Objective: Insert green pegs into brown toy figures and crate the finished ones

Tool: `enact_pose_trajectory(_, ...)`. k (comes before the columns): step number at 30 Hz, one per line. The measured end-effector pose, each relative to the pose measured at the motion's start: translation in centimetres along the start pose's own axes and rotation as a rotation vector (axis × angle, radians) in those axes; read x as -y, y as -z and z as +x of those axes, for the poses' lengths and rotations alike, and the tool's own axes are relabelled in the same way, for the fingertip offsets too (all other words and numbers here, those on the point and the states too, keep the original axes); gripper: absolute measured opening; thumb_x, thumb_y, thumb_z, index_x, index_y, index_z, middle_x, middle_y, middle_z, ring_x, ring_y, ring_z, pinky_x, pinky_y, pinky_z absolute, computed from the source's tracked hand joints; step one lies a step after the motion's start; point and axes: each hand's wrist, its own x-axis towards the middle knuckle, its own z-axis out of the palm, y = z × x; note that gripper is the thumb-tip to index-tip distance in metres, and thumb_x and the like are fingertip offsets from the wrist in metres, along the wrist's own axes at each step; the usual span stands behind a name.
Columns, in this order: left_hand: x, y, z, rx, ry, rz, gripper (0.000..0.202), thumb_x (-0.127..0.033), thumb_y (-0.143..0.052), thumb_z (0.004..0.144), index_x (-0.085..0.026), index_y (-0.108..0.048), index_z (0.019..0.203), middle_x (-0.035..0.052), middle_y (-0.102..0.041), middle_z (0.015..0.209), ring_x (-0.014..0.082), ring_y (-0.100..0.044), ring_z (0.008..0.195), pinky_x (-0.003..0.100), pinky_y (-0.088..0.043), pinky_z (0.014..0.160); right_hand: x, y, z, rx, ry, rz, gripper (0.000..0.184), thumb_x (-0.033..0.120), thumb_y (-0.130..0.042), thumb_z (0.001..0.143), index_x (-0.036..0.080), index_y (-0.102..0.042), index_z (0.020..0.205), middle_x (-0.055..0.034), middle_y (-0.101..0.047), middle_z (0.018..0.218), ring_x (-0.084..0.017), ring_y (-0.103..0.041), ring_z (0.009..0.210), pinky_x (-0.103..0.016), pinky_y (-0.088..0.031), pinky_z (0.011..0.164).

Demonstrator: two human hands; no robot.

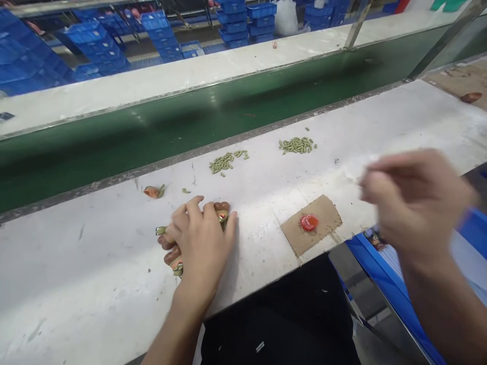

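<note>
My left hand rests over a cluster of small brown and green painted figurines on the white table, its fingers spread and bent across them. Parts of the figurines show on both sides of the hand; the rest are hidden under it. Smeared by motion, my right hand is raised above the table's right part with fingers curled and thumb against them. Whether anything small sits in that pinch I cannot make out. Between the hands, a red cap-like cup stands on a piece of brown cardboard.
Two piles of small green pieces, a left pile and a right pile, lie farther back. Near the back left is an orange and green piece. A blue crate sits below the right edge. Beyond runs a green belt.
</note>
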Motion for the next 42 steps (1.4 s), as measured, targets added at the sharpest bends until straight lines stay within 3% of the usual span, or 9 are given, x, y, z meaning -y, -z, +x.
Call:
enact_pose_trajectory(1,-0.3,0.1,0.3,0.013,-0.011,-0.007,0.027,-0.033,-0.063,0.112,-0.011,-0.077,0.118,0.0359,-0.058,0.162,0.0643,-0.048,0.15,0.086,-0.045,0.113,0.9,-3.1,1.9,-0.041,0.037,-0.056,0.023,0.018,-0.074,0.11,0.035,-0.085,0.12,-0.0042,-0.085,0.107,-0.028,-0.08,0.09,-0.049,-0.066,0.079)
enact_pose_trajectory(5,-1.0,0.3,0.1,0.062,-0.117,-0.117,0.022,-0.019,-0.056,0.111,-0.015,-0.076,0.12,0.0293,-0.071,0.146,0.059,-0.054,0.14,0.079,-0.043,0.112,2.5,-15.9,8.7,0.53,-0.03,-0.26,0.019,0.015,-0.07,0.112,0.019,-0.085,0.123,-0.009,-0.088,0.121,-0.025,-0.081,0.104,-0.039,-0.063,0.094)
enact_pose_trajectory(8,-1.2,0.0,-1.2,0.096,-0.215,-0.212,0.023,-0.012,-0.057,0.109,-0.019,-0.073,0.123,0.0211,-0.079,0.129,0.0525,-0.059,0.137,0.072,-0.045,0.113,2.2,-22.3,11.7,0.632,-0.058,-0.361,0.015,0.013,-0.076,0.108,0.014,-0.085,0.12,-0.0148,-0.088,0.12,-0.03,-0.081,0.113,-0.04,-0.059,0.105)
enact_pose_trajectory(16,0.0,0.4,-6.2,0.207,-0.274,-0.851,0.031,-0.02,-0.054,0.119,-0.029,-0.055,0.149,0.0105,-0.07,0.135,0.0275,-0.069,0.13,0.045,-0.056,0.116,1.0,-28.2,13.0,0.674,-0.084,-0.496,0.019,0.034,-0.078,0.113,0.017,-0.08,0.122,-0.011,-0.082,0.133,-0.028,-0.077,0.123,-0.05,-0.061,0.114)
enact_pose_trajectory(23,0.5,0.1,-7.3,0.377,0.088,-1.349,0.028,-0.041,-0.071,0.116,-0.032,-0.068,0.142,0.0073,-0.075,0.139,0.0287,-0.069,0.137,0.04,-0.057,0.115,1.8,-26.8,12.8,0.682,-0.09,-0.402,0.02,0.007,-0.07,0.105,0.017,-0.08,0.091,-0.0123,-0.084,0.105,-0.032,-0.078,0.11,-0.043,-0.059,0.106)
enact_pose_trajectory(27,0.9,0.3,-6.8,0.412,0.162,-1.42,0.036,-0.044,-0.078,0.111,-0.031,-0.069,0.144,0.0072,-0.079,0.132,0.027,-0.074,0.12,0.039,-0.057,0.106,3.9,-22.6,11.0,0.617,-0.047,-0.264,0.019,0.007,-0.064,0.11,0.017,-0.079,0.103,-0.0118,-0.082,0.12,-0.024,-0.078,0.104,-0.037,-0.061,0.097)
enact_pose_trajectory(31,0.4,0.4,-6.1,0.472,0.241,-1.588,0.038,-0.058,-0.075,0.113,-0.028,-0.072,0.136,0.0078,-0.082,0.121,0.0181,-0.072,0.081,0.031,-0.051,0.072,6.4,-16.9,6.3,0.596,-0.122,0.095,0.01,0.016,-0.072,0.109,0.018,-0.077,0.101,-0.0103,-0.077,0.125,-0.019,-0.078,0.091,-0.029,-0.061,0.068)
enact_pose_trajectory(35,-0.4,0.0,-5.8,0.594,0.209,-1.686,0.037,-0.062,-0.077,0.112,-0.026,-0.075,0.119,0.0028,-0.078,0.098,0.012,-0.065,0.06,0.023,-0.036,0.053,7.6,-12.2,0.3,0.676,-0.251,0.289,0.014,0.021,-0.071,0.113,0.023,-0.076,0.101,0.0004,-0.078,0.089,-0.016,-0.076,0.076,-0.026,-0.06,0.066)
enact_pose_trajectory(42,-2.0,0.4,-5.6,0.84,0.015,-1.481,0.03,-0.054,-0.073,0.116,-0.025,-0.079,0.11,-0.0015,-0.072,0.086,0.0129,-0.067,0.069,0.025,-0.043,0.06,7.1,-8.4,-6.5,0.525,-0.135,0.103,0.018,0.009,-0.076,0.111,0.027,-0.079,0.112,0.0045,-0.082,0.1,-0.013,-0.077,0.092,-0.024,-0.058,0.082)
